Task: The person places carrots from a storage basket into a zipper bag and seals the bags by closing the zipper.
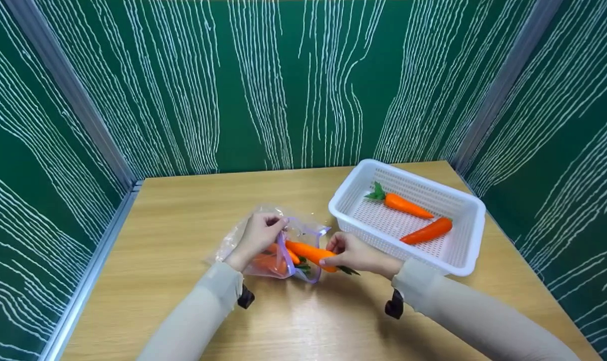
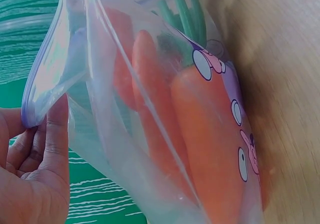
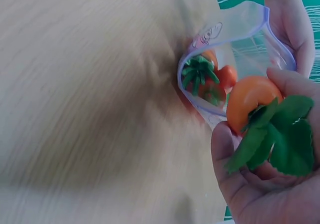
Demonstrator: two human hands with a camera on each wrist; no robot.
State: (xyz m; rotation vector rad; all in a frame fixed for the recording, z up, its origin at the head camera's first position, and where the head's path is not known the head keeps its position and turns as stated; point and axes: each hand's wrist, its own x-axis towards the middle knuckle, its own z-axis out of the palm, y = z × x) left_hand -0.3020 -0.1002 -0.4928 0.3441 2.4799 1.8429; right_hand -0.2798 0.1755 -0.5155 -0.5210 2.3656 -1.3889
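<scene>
My left hand (image 1: 257,234) pinches the purple-edged rim of a clear zip bag (image 2: 85,124), holding its mouth apart. Several carrots (image 2: 210,134) lie inside, seen through the printed plastic. At the bag's mouth my right hand (image 1: 356,254) grips an orange carrot (image 1: 308,250) near its leafy top. The carrot's tip points left into the opening. In the right wrist view the held carrot's green leaves (image 3: 280,139) face the camera, and beyond them another carrot's green top (image 3: 199,73) shows within the bag.
A white perforated basket (image 1: 409,254) stands at the right, close beside my right hand. Two carrots lie in it: one with leaves (image 1: 408,205), one reddish without visible leaves (image 1: 428,231). Green panels with white streaks (image 1: 303,100) border the wooden table (image 1: 183,200) at the back and sides.
</scene>
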